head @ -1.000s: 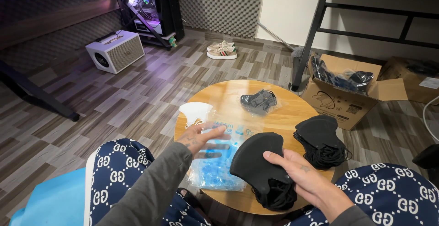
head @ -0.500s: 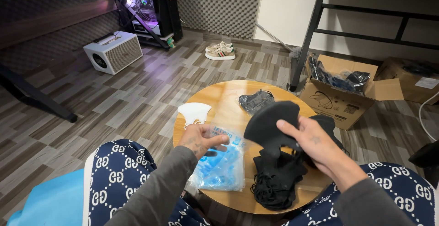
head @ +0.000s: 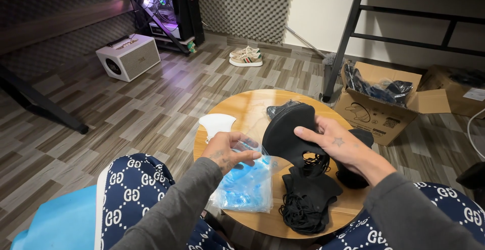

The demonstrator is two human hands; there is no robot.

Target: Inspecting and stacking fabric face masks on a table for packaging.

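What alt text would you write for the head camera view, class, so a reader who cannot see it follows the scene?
A seated person's right hand lifts a black mask over a round table, while the left hand pinches a clear bag. More black masks lie stacked on the table, a white mask at its edge, and an open box stands on the floor behind.
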